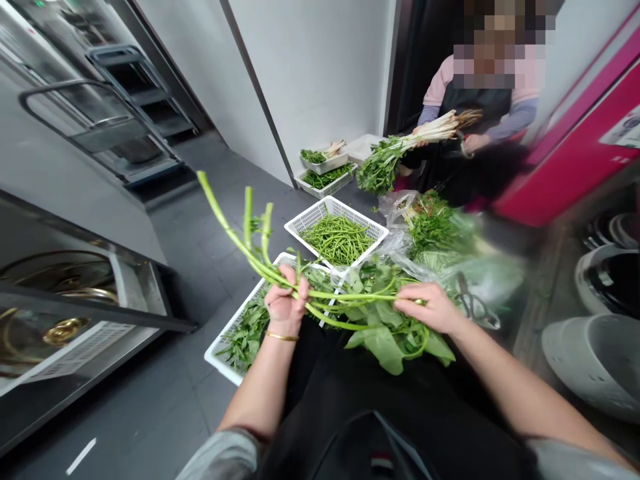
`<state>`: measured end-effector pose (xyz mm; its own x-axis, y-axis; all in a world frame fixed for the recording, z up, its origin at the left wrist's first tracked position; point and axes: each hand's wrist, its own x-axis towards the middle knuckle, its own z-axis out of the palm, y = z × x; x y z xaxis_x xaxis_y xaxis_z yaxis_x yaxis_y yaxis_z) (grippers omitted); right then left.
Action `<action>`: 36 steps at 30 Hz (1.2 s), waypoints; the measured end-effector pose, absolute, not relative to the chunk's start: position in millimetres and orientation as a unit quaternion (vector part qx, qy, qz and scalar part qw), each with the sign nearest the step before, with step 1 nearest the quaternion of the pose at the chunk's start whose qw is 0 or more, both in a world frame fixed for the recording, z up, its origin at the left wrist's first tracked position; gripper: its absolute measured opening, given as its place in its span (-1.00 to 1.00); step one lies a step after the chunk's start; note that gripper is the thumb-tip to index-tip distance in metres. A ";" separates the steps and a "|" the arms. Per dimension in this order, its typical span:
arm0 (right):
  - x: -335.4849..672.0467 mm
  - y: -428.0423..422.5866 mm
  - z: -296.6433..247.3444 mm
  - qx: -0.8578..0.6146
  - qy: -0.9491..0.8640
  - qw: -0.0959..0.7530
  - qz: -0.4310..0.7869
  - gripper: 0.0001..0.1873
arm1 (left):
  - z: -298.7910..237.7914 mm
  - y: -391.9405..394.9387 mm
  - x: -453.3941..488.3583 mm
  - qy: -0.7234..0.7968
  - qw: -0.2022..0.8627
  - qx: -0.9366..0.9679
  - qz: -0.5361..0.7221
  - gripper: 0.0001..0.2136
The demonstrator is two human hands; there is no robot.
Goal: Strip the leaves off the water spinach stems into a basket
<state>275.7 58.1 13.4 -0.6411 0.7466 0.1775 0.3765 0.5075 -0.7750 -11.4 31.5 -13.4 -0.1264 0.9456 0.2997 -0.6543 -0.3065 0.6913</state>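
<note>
My left hand (287,299) is closed round a bunch of long-stemmed leafy greens (350,301), whose thick cut stem ends stick up to the left. At the leafy end, my right hand (427,307) pinches some of the stems, with broad leaves hanging below it. Beneath my left forearm and the bunch, a white basket (223,357) holds picked leaves. Just beyond stands another white basket (300,230) full of thin green stems (340,239). Scissors (470,300) lie on plastic bagging to the right of my right hand.
Across from me a seated person (480,100) holds rooted celery-like greens (400,150). Bagged greens (440,230) lie at the right, near white buckets (590,357). Small trays of greens (325,177) sit by the wall. A metal shelf (100,360) and carts (135,120) stand left.
</note>
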 end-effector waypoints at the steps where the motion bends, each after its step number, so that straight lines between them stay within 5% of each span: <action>1: 290.9 59.0 11.9 -0.376 -0.778 0.320 0.389 -0.63 | -15.6 30.9 -10.3 0.199 0.562 0.353 0.722 -0.94; 3: 318.4 60.1 10.8 -0.464 -0.685 0.410 0.384 -0.62 | -18.7 30.4 -9.8 0.197 0.564 0.340 0.726 -0.95; 5: 332.9 59.3 13.0 -0.506 -0.680 0.405 0.342 -0.64 | -18.9 30.9 -9.9 0.203 0.563 0.345 0.723 -0.96; 11: 271.5 53.0 23.0 -0.368 -0.904 0.147 0.158 -0.75 | -9.5 34.7 7.0 0.224 0.570 0.361 0.703 -0.95; 15: 228.1 61.2 18.0 -0.281 -0.947 0.050 0.146 -0.81 | -10.0 32.1 17.6 0.235 0.575 0.353 0.700 -0.95; 17: 233.8 65.4 12.9 -0.261 -0.937 0.094 0.211 -0.78 | -15.6 29.0 16.2 0.248 0.594 0.338 0.687 -0.93; 20: 275.8 69.9 5.2 -0.358 -0.827 0.302 0.311 -0.71 | -27.6 25.1 8.9 0.271 0.617 0.283 0.683 -0.91; 23: 326.8 74.0 5.7 -0.482 -0.721 0.404 0.290 -0.72 | -35.6 24.8 3.2 0.279 0.615 0.242 0.697 -0.90; 33: 225.8 66.6 36.7 -0.307 -0.930 0.026 0.200 -0.77 | -19.3 31.0 37.5 0.247 0.633 0.335 0.653 -0.91; 36: 203.8 67.5 25.5 -0.271 -0.930 0.052 0.242 -0.79 | -22.2 25.9 38.2 0.249 0.638 0.326 0.652 -0.91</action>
